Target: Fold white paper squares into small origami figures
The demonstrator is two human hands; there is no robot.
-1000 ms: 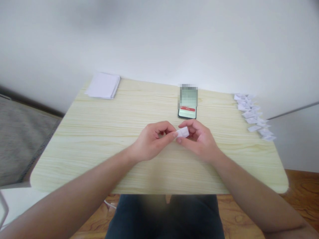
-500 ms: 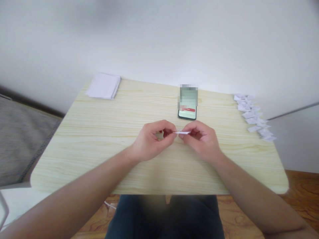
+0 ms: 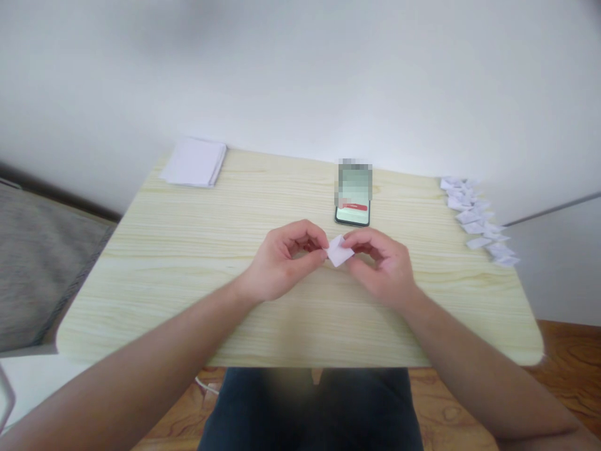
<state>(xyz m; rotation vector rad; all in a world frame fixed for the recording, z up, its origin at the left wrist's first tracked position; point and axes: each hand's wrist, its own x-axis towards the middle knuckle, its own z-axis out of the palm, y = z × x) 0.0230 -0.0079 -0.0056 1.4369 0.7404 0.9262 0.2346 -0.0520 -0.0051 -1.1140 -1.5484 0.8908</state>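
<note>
A small piece of folded white paper [image 3: 340, 252] is held between my two hands, just in front of the phone. My left hand [image 3: 290, 258] pinches its left corner between thumb and fingertips. On the other side, my right hand [image 3: 379, 258] grips the right edge, its index finger over the upper part and its thumb below. The paper's face is turned up to me and looks diamond-shaped, with a fold near the top. Fingers hide its side corners.
A phone [image 3: 353, 215] with a lit screen lies behind my hands on the pale wooden table [image 3: 154, 269]. Stacked white paper sheets [image 3: 195, 161] lie at the back left. Several folded white paper pieces [image 3: 472, 220] form a row along the right edge. A wall [image 3: 291, 81] rises behind.
The folded paper was edge-on and thin; now it is tilted so its broad face shows. My fingers have shifted slightly around its corners. The phone and other papers stay put.
</note>
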